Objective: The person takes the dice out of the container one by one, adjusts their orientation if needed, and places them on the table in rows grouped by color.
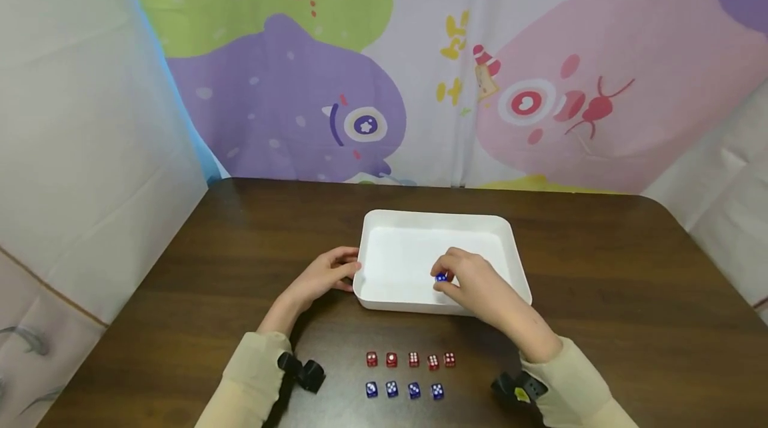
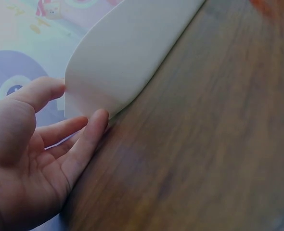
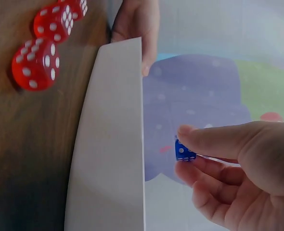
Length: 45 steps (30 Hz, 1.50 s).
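A blue die (image 1: 441,277) with white pips is pinched between the thumb and fingers of my right hand (image 1: 477,287), over the white tray (image 1: 390,303). In the right wrist view the same blue die (image 3: 184,150) shows beyond the tray's wall (image 3: 114,139). My left hand (image 1: 323,276) rests at the tray's left side. Its fingers are fairly straight and touch the tray's corner (image 2: 96,96) in the left wrist view. Nearer me on the table lie a row of several red dice (image 1: 413,359) and, below it, a row of several blue dice (image 1: 414,391).
The dark wooden table (image 1: 606,295) extends to both sides of the tray. Behind its far edge hangs a cloth (image 1: 282,108) printed with cartoon figures. White curtains (image 1: 90,115) stand on the left and right. Each wrist wears a black camera (image 1: 311,375).
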Each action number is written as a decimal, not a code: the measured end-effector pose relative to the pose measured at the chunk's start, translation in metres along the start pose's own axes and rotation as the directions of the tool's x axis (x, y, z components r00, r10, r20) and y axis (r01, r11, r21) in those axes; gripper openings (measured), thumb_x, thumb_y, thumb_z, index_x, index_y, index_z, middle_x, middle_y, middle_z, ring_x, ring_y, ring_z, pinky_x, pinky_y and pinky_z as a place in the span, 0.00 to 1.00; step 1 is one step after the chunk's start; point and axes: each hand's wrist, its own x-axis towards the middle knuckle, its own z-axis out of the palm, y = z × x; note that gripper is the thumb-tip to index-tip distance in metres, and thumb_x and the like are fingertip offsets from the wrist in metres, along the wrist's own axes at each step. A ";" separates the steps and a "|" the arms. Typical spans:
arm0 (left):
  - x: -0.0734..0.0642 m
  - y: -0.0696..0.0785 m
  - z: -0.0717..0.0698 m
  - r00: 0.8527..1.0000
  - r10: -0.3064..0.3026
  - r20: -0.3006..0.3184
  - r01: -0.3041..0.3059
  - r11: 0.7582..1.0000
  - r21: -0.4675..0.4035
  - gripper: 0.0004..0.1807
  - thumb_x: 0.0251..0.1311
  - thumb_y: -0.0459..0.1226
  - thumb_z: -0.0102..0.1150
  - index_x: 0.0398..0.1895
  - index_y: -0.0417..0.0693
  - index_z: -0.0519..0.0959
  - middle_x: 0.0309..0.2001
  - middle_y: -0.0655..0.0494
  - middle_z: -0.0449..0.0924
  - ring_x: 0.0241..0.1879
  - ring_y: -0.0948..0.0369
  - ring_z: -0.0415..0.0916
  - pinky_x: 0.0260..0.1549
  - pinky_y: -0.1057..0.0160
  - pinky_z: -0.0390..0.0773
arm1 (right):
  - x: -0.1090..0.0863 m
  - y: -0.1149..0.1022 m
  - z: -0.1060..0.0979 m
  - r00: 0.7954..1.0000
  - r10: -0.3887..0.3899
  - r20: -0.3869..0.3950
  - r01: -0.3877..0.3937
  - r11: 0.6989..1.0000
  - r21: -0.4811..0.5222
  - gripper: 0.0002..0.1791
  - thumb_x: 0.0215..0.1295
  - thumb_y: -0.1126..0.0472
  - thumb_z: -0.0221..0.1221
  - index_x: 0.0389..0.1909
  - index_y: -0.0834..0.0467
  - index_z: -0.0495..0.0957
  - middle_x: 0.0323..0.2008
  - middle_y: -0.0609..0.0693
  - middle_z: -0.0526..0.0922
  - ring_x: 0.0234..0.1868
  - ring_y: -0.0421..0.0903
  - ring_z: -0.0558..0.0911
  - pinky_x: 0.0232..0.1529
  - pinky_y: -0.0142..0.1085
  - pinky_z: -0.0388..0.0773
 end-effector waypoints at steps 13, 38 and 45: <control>0.000 -0.003 -0.001 1.000 0.008 0.002 -0.008 1.000 0.010 0.26 0.54 0.42 0.52 0.55 0.41 0.63 0.46 0.44 0.67 0.38 0.56 0.71 0.32 0.59 0.76 | -0.030 -0.009 -0.001 0.997 -0.059 0.051 0.059 0.998 -0.008 0.06 0.44 0.61 0.63 0.24 0.53 0.76 0.26 0.40 0.69 0.26 0.36 0.71 0.28 0.28 0.70; 0.001 0.002 -0.002 1.000 -0.014 0.000 0.014 1.000 -0.001 0.27 0.54 0.43 0.53 0.56 0.43 0.62 0.48 0.44 0.66 0.39 0.56 0.71 0.32 0.59 0.76 | -0.057 -0.033 -0.007 0.901 -0.139 0.410 0.130 0.990 0.049 0.09 0.40 0.69 0.62 0.19 0.53 0.74 0.21 0.38 0.67 0.23 0.32 0.66 0.23 0.24 0.66; 0.001 -0.001 -0.001 1.000 -0.014 0.016 0.014 1.000 -0.004 0.28 0.54 0.43 0.52 0.56 0.40 0.61 0.48 0.42 0.66 0.39 0.56 0.71 0.33 0.59 0.76 | -0.061 -0.039 0.000 0.872 -0.125 0.474 0.127 0.991 0.029 0.11 0.38 0.69 0.63 0.18 0.52 0.72 0.20 0.37 0.65 0.23 0.32 0.64 0.23 0.24 0.65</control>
